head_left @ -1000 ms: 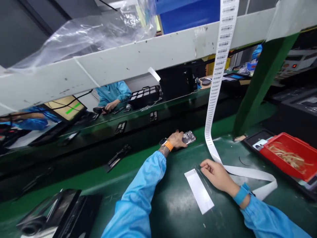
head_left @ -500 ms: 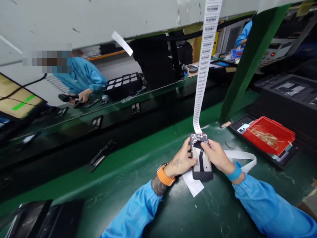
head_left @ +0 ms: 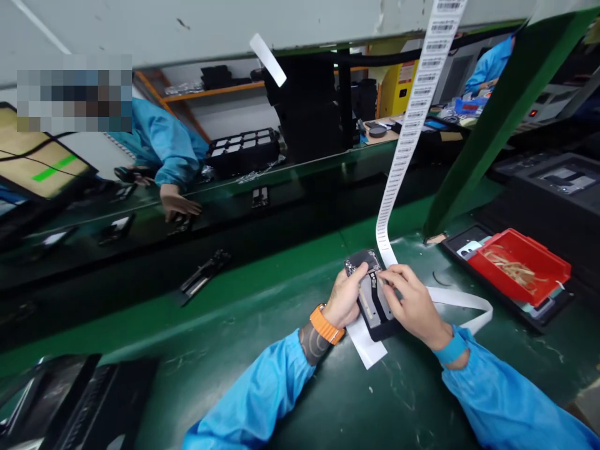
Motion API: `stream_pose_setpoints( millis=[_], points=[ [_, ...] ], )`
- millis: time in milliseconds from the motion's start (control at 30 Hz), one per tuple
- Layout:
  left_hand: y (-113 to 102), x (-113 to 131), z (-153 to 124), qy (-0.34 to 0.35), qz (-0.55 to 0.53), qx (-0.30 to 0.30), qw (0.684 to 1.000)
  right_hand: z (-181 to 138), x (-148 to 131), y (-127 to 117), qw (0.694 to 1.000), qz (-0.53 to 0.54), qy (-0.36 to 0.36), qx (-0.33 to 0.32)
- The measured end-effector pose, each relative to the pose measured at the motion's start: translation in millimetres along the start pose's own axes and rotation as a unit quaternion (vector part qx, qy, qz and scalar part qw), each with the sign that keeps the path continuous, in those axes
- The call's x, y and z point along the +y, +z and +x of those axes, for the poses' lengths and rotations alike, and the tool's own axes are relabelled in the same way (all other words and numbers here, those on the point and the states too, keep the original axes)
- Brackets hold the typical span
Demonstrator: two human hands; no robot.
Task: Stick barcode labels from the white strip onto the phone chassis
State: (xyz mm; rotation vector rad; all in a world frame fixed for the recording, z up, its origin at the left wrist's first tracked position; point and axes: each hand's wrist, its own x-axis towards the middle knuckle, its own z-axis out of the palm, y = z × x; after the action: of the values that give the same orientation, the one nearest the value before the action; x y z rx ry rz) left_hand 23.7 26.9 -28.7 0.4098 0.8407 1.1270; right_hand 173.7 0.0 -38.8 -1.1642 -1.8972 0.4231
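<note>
An opened smartphone (head_left: 375, 303), its circuit board and a black ribbon cable exposed, is tilted over the green bench. My left hand (head_left: 345, 299) grips its left side, with the thumb across the dark piece (head_left: 365, 259) at the top end. At the phone's right edge, my right hand (head_left: 412, 303) has its thumb and forefinger pinched near the cable's upper end; whatever lies between those fingertips is too small to make out. Under the phone, white backing paper (head_left: 368, 347) shows on the bench. A strip of barcode labels (head_left: 417, 106) hangs down just behind the phone.
On the right, a red bin (head_left: 539, 265) with rubber bands sits on a black tray (head_left: 497, 294). A dark conveyor (head_left: 300, 219) carries several opened phones. Across it, a co-worker's hand (head_left: 178, 203) reaches onto the belt. Black trays (head_left: 107, 406) lie at lower left.
My left thumb has moved up to the phone's top end. My right hand has shifted from gripping the side to a pinch beside the cable. The phone has turned; the co-worker's hand has reached onto the belt.
</note>
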Motion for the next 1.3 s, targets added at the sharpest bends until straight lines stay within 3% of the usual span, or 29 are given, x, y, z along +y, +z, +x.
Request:
stream_pose_setpoints(
  millis=[433,633,733,833,967,1100,1200,1300],
  points=[
    [1,-4,-11,-0.064,0.033,-0.067,0.995,2,14,-17,0.988,-0.01,0.043,-0.151],
    [0,-1,-11,-0.084,0.025,-0.14,0.986,5,12,-19,0.983,-0.026,0.026,-0.181],
    [-3,8,-4,-0.108,0.005,-0.114,0.988,6,3,-25,0.982,-0.01,0.003,-0.187],
    [-9,21,4,-0.12,-0.056,-0.069,0.989,6,-9,-37,0.972,0.092,0.0,-0.218],
    [-12,28,8,-0.08,-0.088,-0.022,0.993,0,-21,-36,0.96,0.22,0.051,-0.163],
    [-5,13,1,-0.134,-0.064,-0.038,0.988,-5,-25,-11,0.995,0.063,0.031,-0.067],
    [3,0,-6,-0.161,-0.06,-0.068,0.983,-5,-24,4,0.998,-0.014,-0.037,-0.051],
    [8,-5,-11,-0.138,-0.049,-0.052,0.988,-5,-23,7,0.997,-0.021,-0.054,-0.052]
  ],
)
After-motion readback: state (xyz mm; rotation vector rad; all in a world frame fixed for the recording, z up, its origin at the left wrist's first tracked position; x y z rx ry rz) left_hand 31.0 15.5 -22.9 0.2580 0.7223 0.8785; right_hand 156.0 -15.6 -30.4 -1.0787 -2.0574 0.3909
